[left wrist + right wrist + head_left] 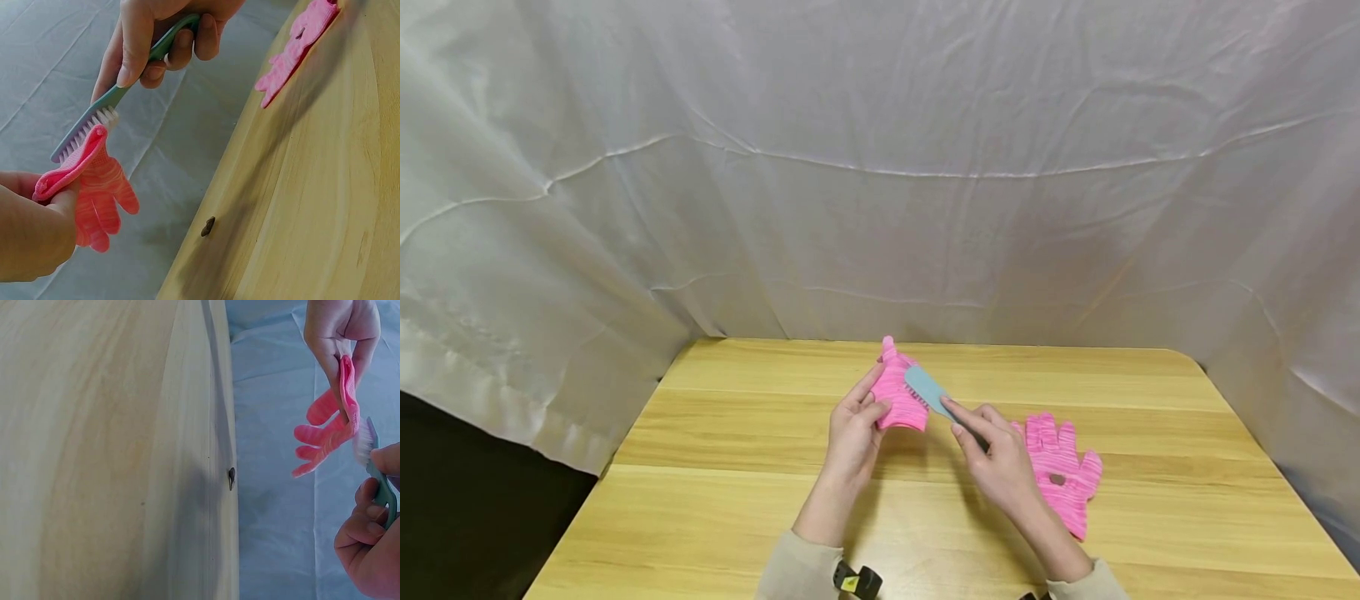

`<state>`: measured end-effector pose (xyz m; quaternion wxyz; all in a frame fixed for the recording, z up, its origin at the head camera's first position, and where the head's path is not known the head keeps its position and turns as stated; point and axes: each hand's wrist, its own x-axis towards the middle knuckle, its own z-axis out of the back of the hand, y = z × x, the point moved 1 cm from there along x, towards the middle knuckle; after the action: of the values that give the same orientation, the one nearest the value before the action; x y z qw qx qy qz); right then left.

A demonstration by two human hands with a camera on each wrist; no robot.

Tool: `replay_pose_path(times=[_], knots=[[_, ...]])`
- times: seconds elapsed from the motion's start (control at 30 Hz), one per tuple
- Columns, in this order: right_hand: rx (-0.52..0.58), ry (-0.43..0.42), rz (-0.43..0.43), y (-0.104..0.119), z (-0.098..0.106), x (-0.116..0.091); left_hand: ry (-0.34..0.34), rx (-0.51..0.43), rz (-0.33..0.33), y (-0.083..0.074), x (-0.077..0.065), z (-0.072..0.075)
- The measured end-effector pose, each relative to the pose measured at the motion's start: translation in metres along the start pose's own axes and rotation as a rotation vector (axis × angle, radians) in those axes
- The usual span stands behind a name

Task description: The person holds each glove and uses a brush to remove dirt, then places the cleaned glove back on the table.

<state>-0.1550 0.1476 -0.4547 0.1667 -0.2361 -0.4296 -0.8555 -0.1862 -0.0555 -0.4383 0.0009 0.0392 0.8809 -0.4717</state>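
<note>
My left hand (853, 432) holds a pink knit glove (892, 385) up above the table, pinching it near the cuff between thumb and fingers. In the left wrist view the glove's fingers hang away from the cuff opening. A blue-green brush (927, 388) with white bristles (81, 134) is gripped by its handle in my right hand (1002, 460), the index finger lying along its back. The bristles rest against the glove near its cuff. A second pink glove (1060, 458) with a dark oval spot on it lies flat, partly behind my right hand.
The wooden table (722, 425) runs back to a grey-white cloth (880, 233) that hangs behind and on both sides. A small dark lump (208, 226) sits near the table's far edge in both wrist views.
</note>
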Motion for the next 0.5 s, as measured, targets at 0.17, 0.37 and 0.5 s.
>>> replay_pose_path(times=[0.17,0.37,0.5], knots=[[0.000,0.002,-0.006,-0.0003,0.0001,0.0003,-0.006,-0.004,0.000,-0.0003,0.0003,0.0012],[0.008,0.000,-0.056,-0.0023,0.0027,0.0006,-0.041,-0.032,-0.037,-0.0057,0.0007,0.0047],[0.024,-0.011,-0.099,-0.0051,0.0052,0.0007,-0.051,-0.068,-0.069,-0.0096,0.0022,0.0062]])
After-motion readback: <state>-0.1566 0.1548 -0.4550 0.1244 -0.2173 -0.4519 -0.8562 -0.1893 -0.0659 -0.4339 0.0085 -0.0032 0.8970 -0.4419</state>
